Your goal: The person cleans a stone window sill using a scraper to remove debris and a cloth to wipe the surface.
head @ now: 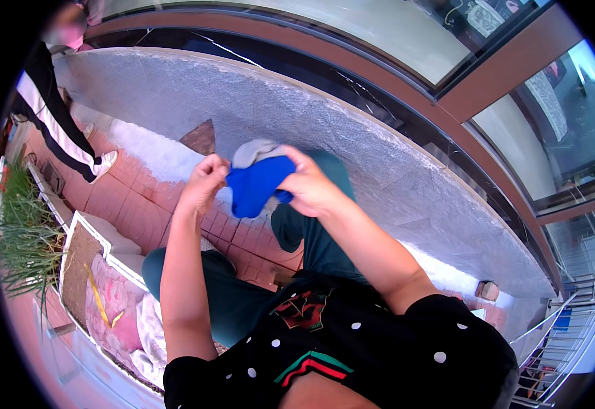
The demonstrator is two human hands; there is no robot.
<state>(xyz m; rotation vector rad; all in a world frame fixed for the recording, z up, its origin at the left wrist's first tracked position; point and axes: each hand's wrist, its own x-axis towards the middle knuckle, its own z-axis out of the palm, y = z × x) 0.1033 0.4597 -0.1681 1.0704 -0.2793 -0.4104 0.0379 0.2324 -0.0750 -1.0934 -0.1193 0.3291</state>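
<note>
A small piece of blue fabric [260,185] with a grey part [257,152] along its top hangs between my hands, above my knees. Its exact kind is unclear; it could be a sock or a small garment. My right hand [308,185] grips the right side, thumb and fingers on either side of the cloth. At the left edge, the bent fingers of my left hand [206,180] pinch the fabric, though the fingertips are partly blurred. Under the cloth lie red paving tiles [220,221] and my dark green trousers [320,232].
A grey wall [379,174] below brown-framed windows runs along the front and right. To the left stands a white-edged planter [75,255] with cloth and a yellow strip [98,296], beside green plants [26,230]. Another person's leg [59,117] is at far left. A metal rack [576,317] is at right.
</note>
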